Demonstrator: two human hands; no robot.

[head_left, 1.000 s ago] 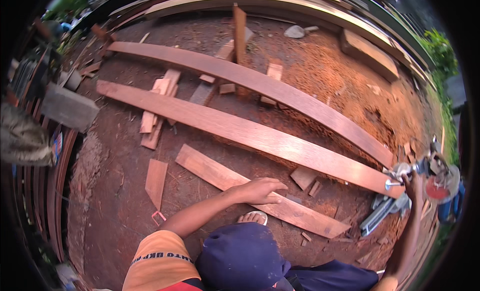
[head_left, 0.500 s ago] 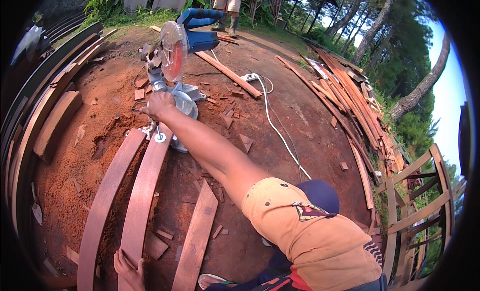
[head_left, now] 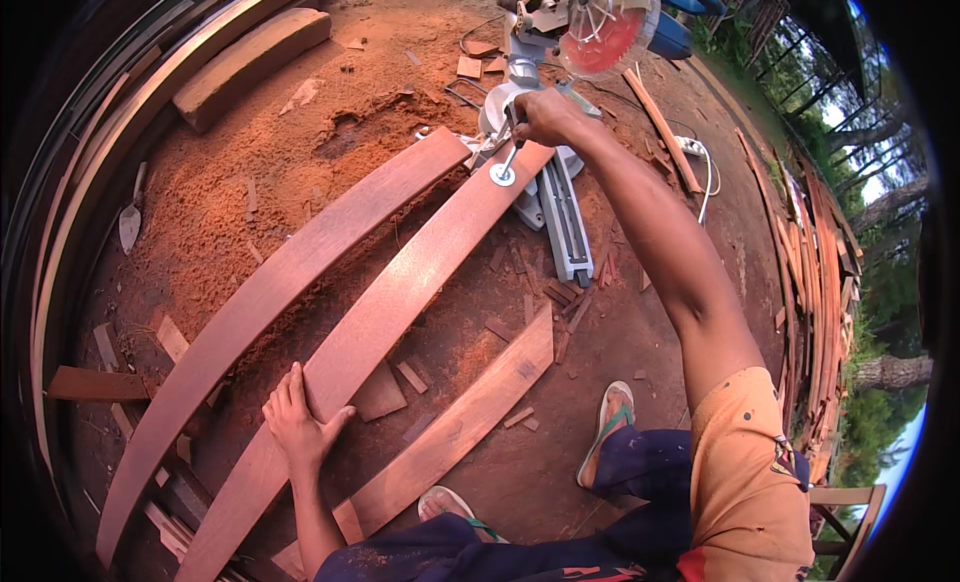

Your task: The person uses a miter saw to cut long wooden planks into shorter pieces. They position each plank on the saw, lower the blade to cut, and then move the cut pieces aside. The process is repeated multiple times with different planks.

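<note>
Offcuts (head_left: 380,394) beside plank (head_left: 390,297), trowel (head_left: 130,227) near sawdust (head_left: 215,182), saw (head_left: 608,34) at far end

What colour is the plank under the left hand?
Reddish brown; the plank shows best in the head view, with a paler sheen partway along.

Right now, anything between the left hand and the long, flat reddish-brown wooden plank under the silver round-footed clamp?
Nothing visible: the bare left hand lies directly across the long, flat reddish-brown wooden plank.
</note>
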